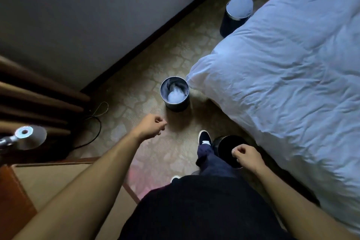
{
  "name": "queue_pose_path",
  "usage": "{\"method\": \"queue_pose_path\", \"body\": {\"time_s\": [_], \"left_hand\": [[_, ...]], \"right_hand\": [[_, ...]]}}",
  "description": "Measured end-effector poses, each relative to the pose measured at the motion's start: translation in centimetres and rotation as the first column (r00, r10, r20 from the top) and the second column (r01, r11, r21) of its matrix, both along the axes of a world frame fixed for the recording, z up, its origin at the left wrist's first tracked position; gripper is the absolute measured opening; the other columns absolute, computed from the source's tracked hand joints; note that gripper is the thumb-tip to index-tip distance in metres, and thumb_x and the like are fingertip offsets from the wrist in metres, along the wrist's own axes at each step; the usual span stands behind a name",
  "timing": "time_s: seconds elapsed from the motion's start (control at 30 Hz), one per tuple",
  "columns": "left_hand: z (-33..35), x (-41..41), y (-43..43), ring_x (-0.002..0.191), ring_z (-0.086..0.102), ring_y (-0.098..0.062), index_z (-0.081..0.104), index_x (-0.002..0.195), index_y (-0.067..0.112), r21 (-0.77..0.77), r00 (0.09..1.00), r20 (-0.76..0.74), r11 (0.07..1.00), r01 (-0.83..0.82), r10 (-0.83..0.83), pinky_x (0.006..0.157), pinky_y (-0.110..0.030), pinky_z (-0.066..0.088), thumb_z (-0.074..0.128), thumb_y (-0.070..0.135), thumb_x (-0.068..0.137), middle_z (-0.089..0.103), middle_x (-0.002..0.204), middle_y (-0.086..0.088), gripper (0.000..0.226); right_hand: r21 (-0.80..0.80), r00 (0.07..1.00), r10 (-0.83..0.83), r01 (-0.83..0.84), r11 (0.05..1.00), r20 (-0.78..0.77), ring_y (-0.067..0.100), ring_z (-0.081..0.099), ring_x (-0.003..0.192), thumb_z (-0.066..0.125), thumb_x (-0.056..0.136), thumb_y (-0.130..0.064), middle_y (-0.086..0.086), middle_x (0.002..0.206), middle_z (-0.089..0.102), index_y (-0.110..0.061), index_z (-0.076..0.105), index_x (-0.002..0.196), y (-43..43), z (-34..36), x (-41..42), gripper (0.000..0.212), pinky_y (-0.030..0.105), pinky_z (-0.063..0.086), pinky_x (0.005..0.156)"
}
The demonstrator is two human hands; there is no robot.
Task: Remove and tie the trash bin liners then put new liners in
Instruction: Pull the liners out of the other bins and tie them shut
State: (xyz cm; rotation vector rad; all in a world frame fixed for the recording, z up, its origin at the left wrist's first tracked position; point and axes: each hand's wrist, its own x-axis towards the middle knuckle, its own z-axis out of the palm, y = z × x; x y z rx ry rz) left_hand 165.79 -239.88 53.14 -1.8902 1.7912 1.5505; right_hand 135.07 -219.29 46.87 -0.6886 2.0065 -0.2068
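Observation:
Three dark round bins stand on the patterned carpet beside the bed. The middle bin (pixel 174 93) holds a pale liner crumpled down inside it. The far bin (pixel 236 16) has a light liner stretched over its rim. The near bin (pixel 224 147) by my foot looks dark inside, and I cannot tell whether it has a liner. My left hand (pixel 152 124) hovers loosely curled just below and left of the middle bin, holding nothing. Above the near bin's right rim, my right hand (pixel 246 155) is curled into a fist, also with nothing in it.
A bed with a white duvet (pixel 292 84) fills the right side. A grey wall with a dark skirting board (pixel 155 31) runs along the left. A lamp (pixel 25 138), dark cables (pixel 93 122) and a wooden desk (pixel 48 181) are at the lower left.

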Motion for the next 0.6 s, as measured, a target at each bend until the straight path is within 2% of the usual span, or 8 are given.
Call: {"method": "queue_pose_path", "body": {"time_s": [0.1, 0.2, 0.27, 0.33, 0.47, 0.53, 0.6], "left_hand": [[-0.8, 1.2, -0.6, 0.06, 0.057, -0.017, 0.065, 0.089, 0.004, 0.03, 0.991, 0.112, 0.997, -0.074, 0.07, 0.047, -0.019, 0.04, 0.059, 0.016, 0.098, 0.067, 0.081, -0.009, 0.016], [-1.7, 2.9, 0.0, 0.061, 0.055, -0.02, 0.064, 0.076, 0.006, 0.051, 0.972, 0.185, 0.986, -0.156, 0.144, 0.059, -0.032, 0.047, 0.06, 0.016, 0.094, 0.065, 0.073, -0.01, 0.021], [-1.8, 4.0, 0.4, 0.059, 0.054, -0.019, 0.063, 0.071, 0.009, 0.07, 0.952, 0.241, 0.976, -0.208, 0.186, 0.06, -0.032, 0.045, 0.06, 0.017, 0.092, 0.062, 0.067, -0.008, 0.022], [-1.8, 5.1, 0.8, 0.059, 0.052, -0.017, 0.063, 0.07, 0.01, 0.094, 0.928, 0.288, 0.958, -0.272, 0.236, 0.058, -0.03, 0.039, 0.06, 0.017, 0.091, 0.06, 0.065, -0.004, 0.022], [-3.3, 7.4, 1.3, 0.058, 0.053, -0.02, 0.062, 0.067, 0.004, 0.103, 0.852, 0.308, 0.875, -0.473, 0.424, 0.054, -0.036, 0.045, 0.061, 0.017, 0.088, 0.06, 0.067, -0.002, 0.024], [-3.6, 7.6, 1.4, 0.057, 0.054, -0.021, 0.059, 0.067, 0.009, 0.139, 0.815, 0.298, 0.822, -0.552, 0.497, 0.05, -0.028, 0.041, 0.058, 0.012, 0.092, 0.06, 0.066, -0.008, 0.025], [-4.5, 8.0, 1.0, 0.06, 0.051, -0.021, 0.059, 0.061, 0.018, 0.18, 0.789, 0.263, 0.775, -0.606, 0.556, 0.056, -0.026, 0.038, 0.054, 0.008, 0.093, 0.057, 0.064, -0.008, 0.034]], "right_hand": [[-0.016, 0.992, 0.118, -0.118, 0.993, 0.032, 0.017, 0.068, 0.079, 0.064, 0.086, -0.03, -0.006, 0.079, 0.072, -0.024, 0.07, 0.078, -6.2, 0.0, -1.2, 0.012, 0.035, 0.055, 0.079], [-0.06, 0.966, 0.246, -0.242, 0.968, 0.076, 0.017, 0.07, 0.073, 0.062, 0.084, -0.029, -0.006, 0.073, 0.073, -0.022, 0.07, 0.079, -12.9, 0.6, -1.4, 0.013, 0.034, 0.056, 0.076], [-0.101, 0.941, 0.318, -0.307, 0.946, 0.114, 0.019, 0.072, 0.07, 0.061, 0.084, -0.028, -0.005, 0.071, 0.073, -0.021, 0.07, 0.079, -17.6, 1.3, -0.7, 0.013, 0.034, 0.058, 0.074], [-0.157, 0.906, 0.409, -0.391, 0.907, 0.106, 0.016, 0.07, 0.077, 0.06, 0.083, -0.03, -0.008, 0.076, 0.072, -0.023, 0.069, 0.078, -22.4, 1.9, 0.5, 0.012, 0.034, 0.058, 0.078], [-0.23, 0.818, 0.567, -0.537, 0.812, 0.092, 0.019, 0.07, 0.079, 0.06, 0.083, -0.032, -0.004, 0.075, 0.071, -0.017, 0.068, 0.079, -31.0, 2.7, 3.9, 0.018, 0.035, 0.056, 0.08], [-0.242, 0.786, 0.612, -0.578, 0.78, 0.095, 0.022, 0.071, 0.081, 0.06, 0.084, -0.031, 0.0, 0.079, 0.072, -0.014, 0.067, 0.081, -34.8, 2.8, 5.6, 0.019, 0.036, 0.056, 0.08], [-0.25, 0.756, 0.648, -0.613, 0.75, 0.09, 0.023, 0.071, 0.082, 0.06, 0.083, -0.029, 0.003, 0.081, 0.073, -0.012, 0.068, 0.082, -38.3, 2.8, 7.0, 0.019, 0.038, 0.055, 0.078]]}}
